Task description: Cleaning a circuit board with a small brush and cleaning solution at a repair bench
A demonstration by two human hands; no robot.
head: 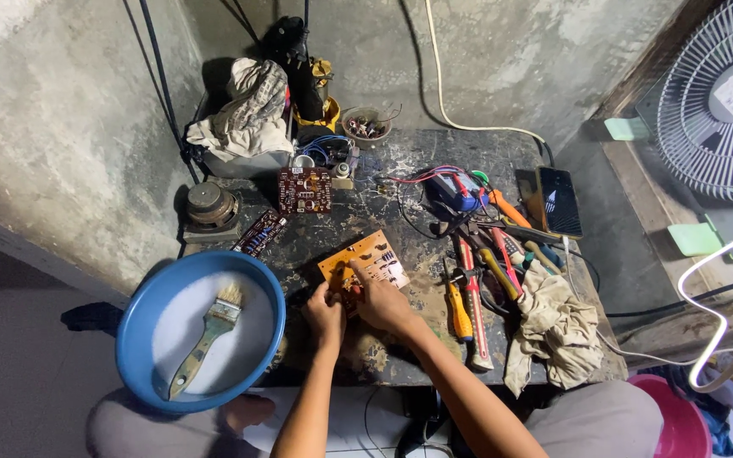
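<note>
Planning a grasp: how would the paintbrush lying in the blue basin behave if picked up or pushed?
The paintbrush looks rigid along its flat handle and probably light. Its flat shape means it should slide rather than roll. It lies in whitish liquid in the blue basin, so the handle may be wet and slippery, and the bristles likely flex.

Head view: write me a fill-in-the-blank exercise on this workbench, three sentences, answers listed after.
1. Both hands, the left hand and the right hand, touch the orange ______ lying on the workbench.
2. The paintbrush lies inside the ______ basin.
3. The crumpled rag lies to the ______ of the screwdrivers and pliers in the picture.

Missing words: circuit board; blue; right
</note>
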